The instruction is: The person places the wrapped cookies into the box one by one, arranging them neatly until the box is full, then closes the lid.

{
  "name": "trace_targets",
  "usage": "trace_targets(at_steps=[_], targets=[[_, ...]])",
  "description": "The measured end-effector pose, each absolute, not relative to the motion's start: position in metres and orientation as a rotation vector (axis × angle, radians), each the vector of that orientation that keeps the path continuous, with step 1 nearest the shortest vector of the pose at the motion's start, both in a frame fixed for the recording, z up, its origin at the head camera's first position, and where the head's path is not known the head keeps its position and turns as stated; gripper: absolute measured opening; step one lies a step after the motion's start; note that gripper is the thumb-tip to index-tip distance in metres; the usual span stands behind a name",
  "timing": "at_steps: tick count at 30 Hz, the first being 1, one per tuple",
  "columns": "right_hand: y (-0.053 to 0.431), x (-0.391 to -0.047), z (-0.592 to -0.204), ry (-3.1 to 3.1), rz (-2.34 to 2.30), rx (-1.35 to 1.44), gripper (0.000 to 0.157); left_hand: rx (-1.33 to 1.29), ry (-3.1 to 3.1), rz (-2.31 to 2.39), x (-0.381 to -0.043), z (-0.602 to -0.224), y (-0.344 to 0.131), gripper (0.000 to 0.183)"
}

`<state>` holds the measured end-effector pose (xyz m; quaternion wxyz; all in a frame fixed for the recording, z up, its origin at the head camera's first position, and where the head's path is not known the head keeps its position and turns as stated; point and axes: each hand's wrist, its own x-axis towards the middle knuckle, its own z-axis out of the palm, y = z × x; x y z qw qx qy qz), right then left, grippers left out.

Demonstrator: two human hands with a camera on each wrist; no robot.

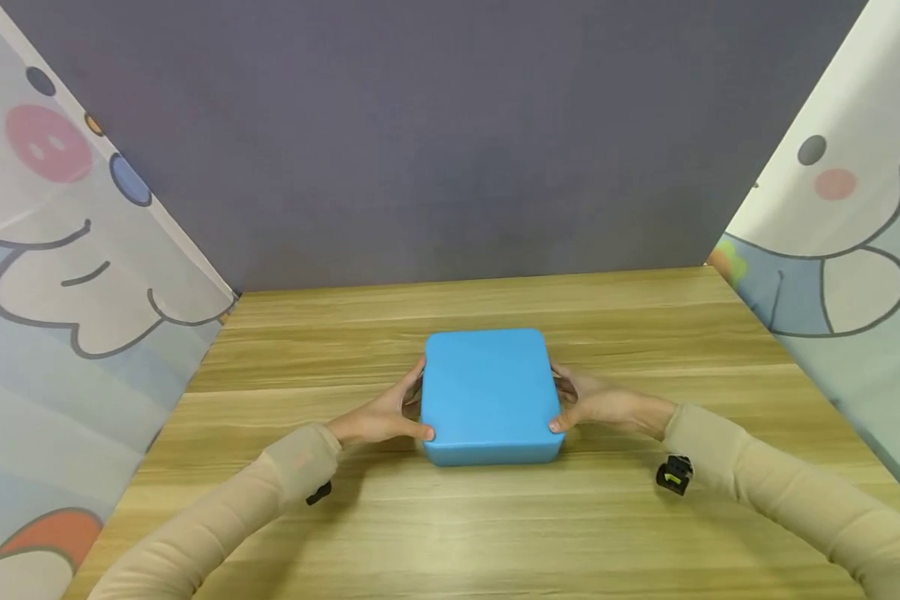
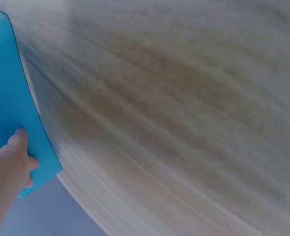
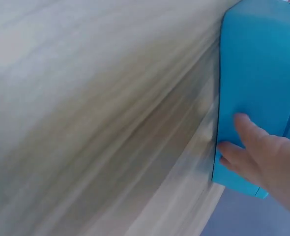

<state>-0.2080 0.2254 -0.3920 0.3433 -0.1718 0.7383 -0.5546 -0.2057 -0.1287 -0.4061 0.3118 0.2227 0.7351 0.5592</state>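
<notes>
A blue square box (image 1: 491, 387) with rounded corners sits on the wooden table, its plain top facing up. On its left side my left hand (image 1: 385, 417) grips it, thumb at the front left corner and fingers along the side wall. My right hand (image 1: 598, 402) holds the opposite side the same way, thumb at the front right corner. In the left wrist view, fingertips press the blue side wall (image 2: 7, 93), and a thin seam runs along it. The right wrist view shows fingers (image 3: 248, 130) spread against the other wall, where a similar seam appears.
The wood-grain table (image 1: 450, 533) extends on all sides of the box. A dark grey panel (image 1: 465, 150) rises along its back edge. Cartoon-printed curtains (image 1: 120, 275) flank it on the left and right. Small black devices (image 1: 675, 474) are strapped at the sleeves.
</notes>
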Motion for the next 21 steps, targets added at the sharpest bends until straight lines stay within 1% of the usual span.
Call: trace_targets(at_steps=[5,13,21], targets=[[0.226,-0.207,-0.395,1.976,-1.426,-0.564,0.117,0.627,1.92,1.5,-0.207,-0.409,-0.13,0.118],[0.224,-0.199,-0.398,1.935,-1.485,-0.584,0.121,0.638,1.897,1.532,-0.202,-0.414,-0.132,0.117],[0.229,-0.215,-0.394,1.965,-1.446,-0.625,0.119,0.644,1.992,1.447,-0.216,-0.407,-0.126,0.126]])
